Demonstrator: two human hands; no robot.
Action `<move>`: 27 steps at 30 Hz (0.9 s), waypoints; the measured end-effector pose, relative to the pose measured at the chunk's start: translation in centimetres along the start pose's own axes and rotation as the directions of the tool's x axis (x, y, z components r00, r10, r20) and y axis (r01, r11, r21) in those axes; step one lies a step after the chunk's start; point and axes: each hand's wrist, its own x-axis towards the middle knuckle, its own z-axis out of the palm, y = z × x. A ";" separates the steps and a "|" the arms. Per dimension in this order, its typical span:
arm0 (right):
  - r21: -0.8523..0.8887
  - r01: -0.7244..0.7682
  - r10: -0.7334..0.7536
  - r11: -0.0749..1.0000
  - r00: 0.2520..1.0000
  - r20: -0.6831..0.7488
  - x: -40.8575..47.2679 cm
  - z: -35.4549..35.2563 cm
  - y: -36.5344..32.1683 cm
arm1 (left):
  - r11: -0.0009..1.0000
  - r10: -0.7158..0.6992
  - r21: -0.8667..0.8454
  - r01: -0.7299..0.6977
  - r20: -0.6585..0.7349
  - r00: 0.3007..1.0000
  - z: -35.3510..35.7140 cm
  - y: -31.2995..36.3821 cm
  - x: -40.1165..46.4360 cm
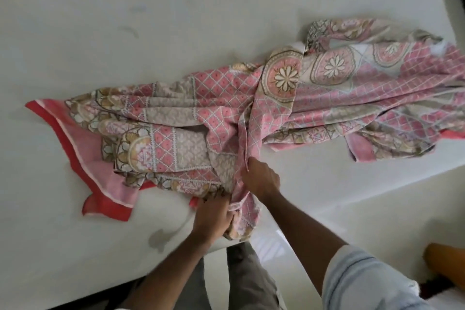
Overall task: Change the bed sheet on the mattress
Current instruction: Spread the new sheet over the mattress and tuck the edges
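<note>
Low in the middle of the frame, both hands grip the same gathered part of a patterned bed sheet (226,113) at the near edge of the mattress (125,32). The left hand (214,216) is clenched around a bunch of cloth that hangs just over that edge. The right hand (260,178), a little higher and to the right, has its fingers curled shut on a twisted fold rising from the same bunch. A light blue sleeve (364,282) covers the right upper arm at the lower right; the left forearm is bare.

From the hands the sheet spreads crumpled across the bare white mattress, from the left centre to the right edge of the frame. It is pink with a white lattice, beige floral medallions and a plain red border, which shows at the lower left of the heap. A greyish stain (158,236) marks the mattress just left of the left wrist. Grey trousers (246,279) show below the hands.
</note>
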 end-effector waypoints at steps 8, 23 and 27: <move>0.142 0.593 -0.507 0.793 0.770 -0.387 -3.9 -9.3 0.1 | 0.799 -0.143 -0.601 0.032 -0.138 0.980 -18.2 -1.4 -0.2; 0.069 0.821 -0.775 0.566 0.559 -0.294 -10.2 -30.4 -11.9 | 0.847 0.337 0.529 -0.052 -0.457 0.823 -52.1 -1.7 -9.9; 0.030 0.871 -0.795 0.490 0.460 -0.394 -11.9 -32.6 -12.8 | 0.899 0.236 0.437 -0.015 -0.456 0.858 -50.9 -2.6 -11.0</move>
